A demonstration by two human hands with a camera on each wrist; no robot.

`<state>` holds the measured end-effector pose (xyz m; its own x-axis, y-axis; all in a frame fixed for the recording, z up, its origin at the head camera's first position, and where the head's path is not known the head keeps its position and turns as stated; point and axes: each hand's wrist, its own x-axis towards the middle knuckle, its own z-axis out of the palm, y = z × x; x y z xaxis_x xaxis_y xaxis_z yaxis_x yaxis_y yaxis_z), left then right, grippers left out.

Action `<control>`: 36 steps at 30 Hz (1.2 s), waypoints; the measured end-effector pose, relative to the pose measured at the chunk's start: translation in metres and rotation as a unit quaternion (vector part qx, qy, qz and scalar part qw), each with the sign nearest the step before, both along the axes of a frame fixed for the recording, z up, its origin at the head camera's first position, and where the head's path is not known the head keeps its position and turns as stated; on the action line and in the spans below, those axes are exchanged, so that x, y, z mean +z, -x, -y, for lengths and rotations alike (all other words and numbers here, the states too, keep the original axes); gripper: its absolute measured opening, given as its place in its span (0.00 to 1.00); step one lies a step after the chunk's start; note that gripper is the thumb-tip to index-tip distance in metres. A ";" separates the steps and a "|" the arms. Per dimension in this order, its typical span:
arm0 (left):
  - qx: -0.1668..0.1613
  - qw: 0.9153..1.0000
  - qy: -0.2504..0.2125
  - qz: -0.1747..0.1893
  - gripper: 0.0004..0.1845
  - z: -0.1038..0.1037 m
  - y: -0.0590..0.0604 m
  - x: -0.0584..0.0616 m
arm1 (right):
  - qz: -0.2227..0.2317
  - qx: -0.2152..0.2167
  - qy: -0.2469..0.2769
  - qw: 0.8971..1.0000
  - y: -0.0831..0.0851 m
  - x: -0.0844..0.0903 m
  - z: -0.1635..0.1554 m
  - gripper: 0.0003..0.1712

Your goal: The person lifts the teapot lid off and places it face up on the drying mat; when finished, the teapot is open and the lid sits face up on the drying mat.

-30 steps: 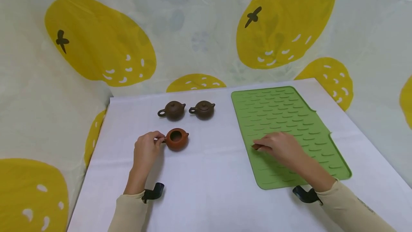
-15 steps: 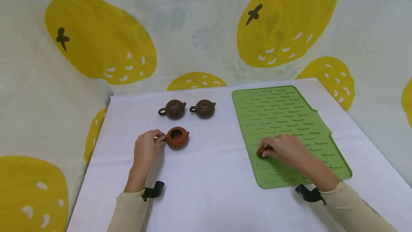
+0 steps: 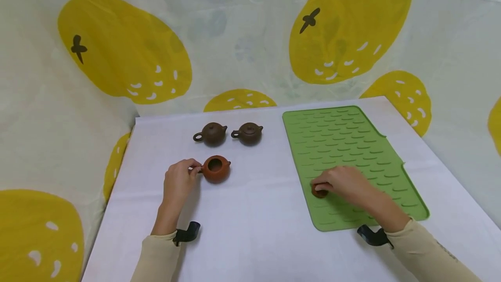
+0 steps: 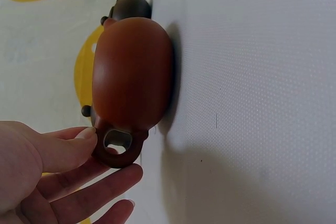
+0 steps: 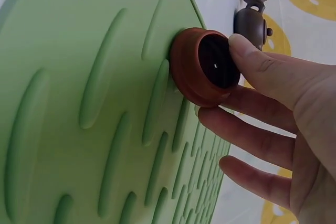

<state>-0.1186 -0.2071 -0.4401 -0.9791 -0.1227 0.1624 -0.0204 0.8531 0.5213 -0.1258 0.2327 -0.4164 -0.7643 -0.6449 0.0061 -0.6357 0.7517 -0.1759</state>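
Note:
A lidless orange-red clay teapot stands on the white table, left of centre. My left hand pinches its loop handle between thumb and fingers. The pot's round body rests on the table. On the green ribbed mat, my right hand holds the matching orange-red lid by its rim. The lid lies upside down, its hollow underside showing, and touches the mat. My thumb sits on the rim, with a finger under it.
Two dark brown lidded teapots stand side by side behind the orange one. A pale curtain with big yellow fruit shapes surrounds the table. The table's left edge is close to my left hand.
My right hand has slid a little toward me over the mat, and the lid now shows under its fingertips, resting on the mat. My left hand has stayed on the handle.

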 end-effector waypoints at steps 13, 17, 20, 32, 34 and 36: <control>-0.002 1.000 -0.001 -0.004 0.03 -0.003 0.001 0.000 | 0.028 -0.008 0.027 0.999 0.004 -0.007 0.004 0.09; 0.000 1.000 -0.004 0.001 0.03 -0.004 0.001 0.001 | 0.029 -0.012 0.035 0.999 0.004 -0.008 0.004 0.10; -0.001 1.000 -0.002 0.001 0.03 -0.003 0.001 0.001 | 0.023 -0.005 0.035 0.999 0.004 -0.006 0.003 0.10; -0.003 1.000 0.002 -0.017 0.02 -0.001 -0.001 -0.002 | 0.003 0.008 0.033 0.999 0.002 0.001 -0.001 0.09; -0.003 1.000 0.001 -0.018 0.02 -0.001 0.000 -0.002 | 0.001 0.008 0.032 0.999 0.002 0.002 -0.001 0.09; -0.004 1.000 0.001 -0.021 0.02 -0.001 -0.001 -0.002 | -0.001 0.006 0.030 1.000 0.002 0.002 -0.001 0.08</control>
